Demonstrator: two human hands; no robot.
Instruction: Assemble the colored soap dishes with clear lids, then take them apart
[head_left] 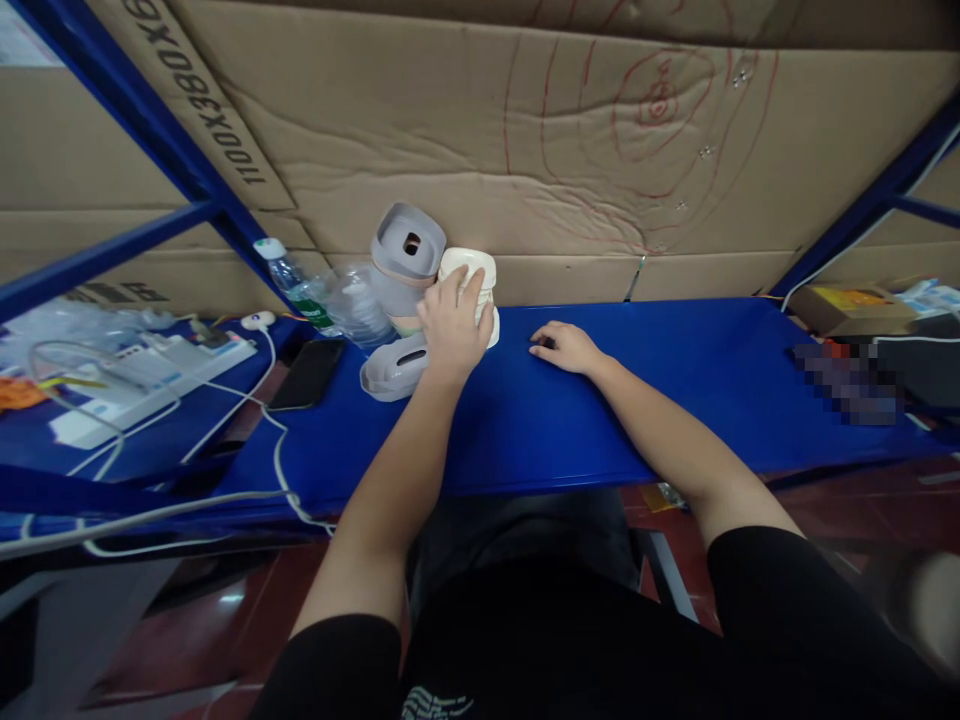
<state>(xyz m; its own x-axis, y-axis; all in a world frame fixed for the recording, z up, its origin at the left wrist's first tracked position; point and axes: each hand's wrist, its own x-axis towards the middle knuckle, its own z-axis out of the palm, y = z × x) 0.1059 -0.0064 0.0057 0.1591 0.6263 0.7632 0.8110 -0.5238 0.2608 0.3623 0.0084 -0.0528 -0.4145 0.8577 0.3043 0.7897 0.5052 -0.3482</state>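
Note:
My left hand (456, 330) is on a stack of cream plastic pieces (469, 262) with rounded corners, its fingers and thumb bent around them. How firmly it grips is hard to see. Just behind and left of that hand stands a grey tissue box (409, 245) with a hole in its top. A loose grey lid (394, 370) with a long slot lies beside my left wrist. My right hand (568, 348) rests on the blue tabletop (525, 420), fingers loosely curled and thumb apart from them. A small dark spot shows in that gap, perhaps shadow.
A clear bottle (300, 290) leans left of the grey box, near crumpled clear plastic (361, 305). A black phone (306, 375) and a white power strip (150, 390) with cables lie further left. Cardboard (420, 130) walls the back. A small carton (855, 308) sits far right.

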